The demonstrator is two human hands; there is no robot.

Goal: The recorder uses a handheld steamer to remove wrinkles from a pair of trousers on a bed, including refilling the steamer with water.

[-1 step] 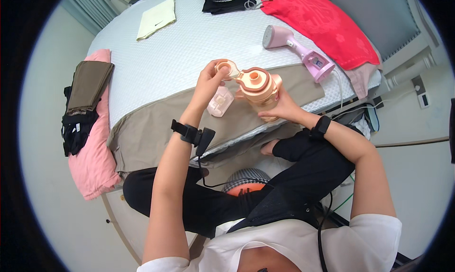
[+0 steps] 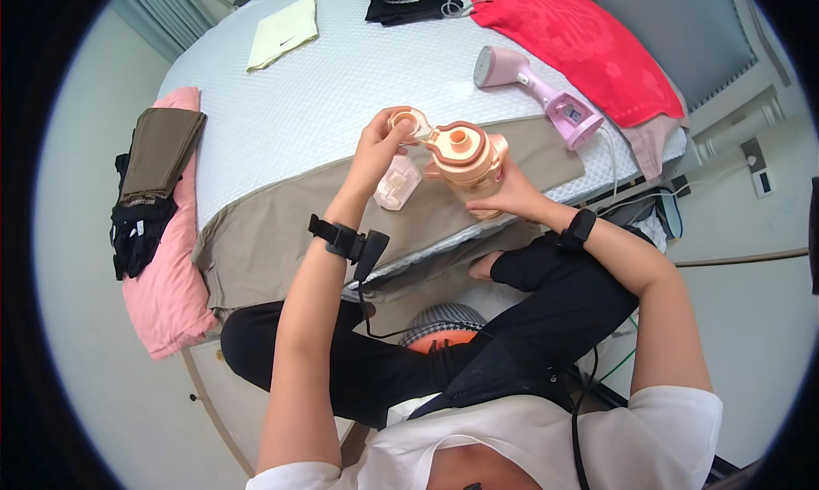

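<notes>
My right hand [image 2: 514, 193] is wrapped round the side of a peach-coloured water bottle [image 2: 465, 176], held upright with its top tilted toward me. The bottle's flip lid [image 2: 415, 127] is swung back to the left, and the round spout shows. My left hand [image 2: 380, 144] pinches that lid between thumb and fingers. Just below the left hand, a small see-through pink tank [image 2: 397, 183] rests on beige trousers [image 2: 290, 226] spread along the bed's near edge. A pink handheld garment steamer [image 2: 537, 91] lies on the bed to the right.
The bed [image 2: 230, 123] has a white quilted cover. Brown folded trousers [image 2: 162, 157] and black clothing lie on a pink quilt [image 2: 162, 311] at left. Farther off are a folded cream cloth [image 2: 283, 33], black clothing [image 2: 405, 0] and a red garment [image 2: 589, 46]. A white cord [image 2: 613, 162] hangs beside the bed.
</notes>
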